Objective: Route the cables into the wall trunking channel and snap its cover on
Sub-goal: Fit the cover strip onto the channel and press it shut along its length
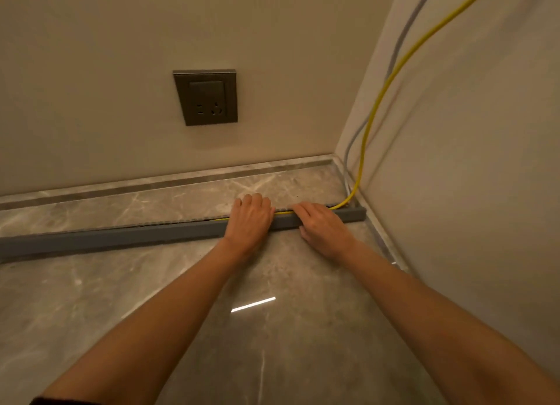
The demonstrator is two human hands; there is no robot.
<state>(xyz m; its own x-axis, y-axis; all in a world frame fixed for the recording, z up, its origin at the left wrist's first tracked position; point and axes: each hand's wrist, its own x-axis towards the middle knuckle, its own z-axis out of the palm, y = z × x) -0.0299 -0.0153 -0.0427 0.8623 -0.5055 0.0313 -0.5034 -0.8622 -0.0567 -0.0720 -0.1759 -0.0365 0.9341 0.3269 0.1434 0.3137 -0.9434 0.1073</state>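
Here, both hands down on the grey trunking, lying along the marble floor near the wall, its right end close to the corner. Left hand draped flat over the channel, fingers curled loosely past its far edge, clamping nothing that could be seen. Right hand just beside it, fingers pressed down on the yellow cable, tucking it into the open top rather than gripping it. Yellow cable dropped down the right wall, bent at the corner and entered the channel; grey cable ran down beside it, its lower end hard to follow. No cover seen fitted over the slotted edge. Likely risks: cable springing back out once pressure eased, because of the tight bend at the corner; a cable pinched under the cover's lip; channel sliding on polished stone. No legible writing anywhere, none on the socket.
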